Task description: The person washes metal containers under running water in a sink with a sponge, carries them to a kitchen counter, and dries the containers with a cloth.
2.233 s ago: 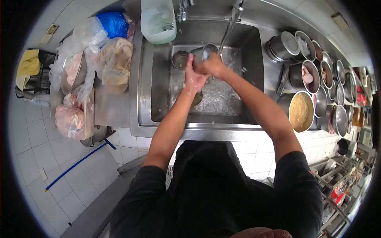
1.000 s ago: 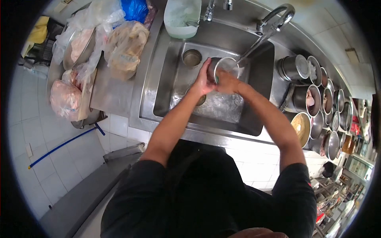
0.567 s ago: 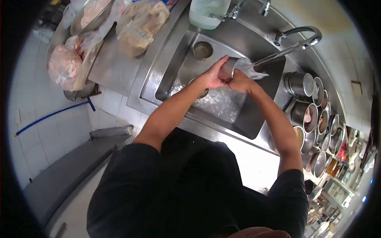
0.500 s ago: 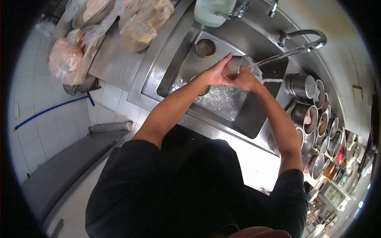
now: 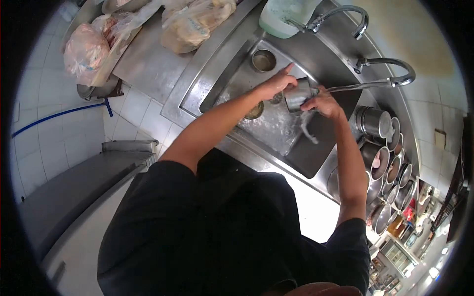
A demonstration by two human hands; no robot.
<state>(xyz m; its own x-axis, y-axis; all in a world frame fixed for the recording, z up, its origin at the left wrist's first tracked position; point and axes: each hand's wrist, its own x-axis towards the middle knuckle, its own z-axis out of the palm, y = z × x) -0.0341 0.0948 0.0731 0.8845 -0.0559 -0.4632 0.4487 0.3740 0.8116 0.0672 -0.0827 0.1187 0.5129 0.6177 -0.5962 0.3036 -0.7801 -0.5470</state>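
Note:
Over the steel sink (image 5: 318, 153), my left hand (image 5: 277, 85) and my right hand (image 5: 324, 102) hold a metal cup (image 5: 296, 94) between them. The left fingers rest on the cup's left side, the index finger pointing away. My right hand grips the other side, its thumb near the lower edge. Water from the curved faucet (image 5: 402, 78) reaches the cup by the right hand and splashes downward. One round metal container (image 5: 263, 60) stands in the sink's far left corner, and another (image 5: 255, 111) lies below my left wrist.
A tub of cloudy liquid (image 5: 284, 22) is behind the sink, beside a second faucet (image 5: 363, 27). Bagged raw meat (image 5: 88, 49) and another filled bag (image 5: 192, 29) lie at the left. Several metal pots (image 5: 375, 122) crowd the right counter. A blue pole (image 5: 59, 114) crosses the tiles.
The view has turned, and the sink appears more tilted. The cup has gone from its mouth facing the water to a different angle, with my hands now on opposite sides.

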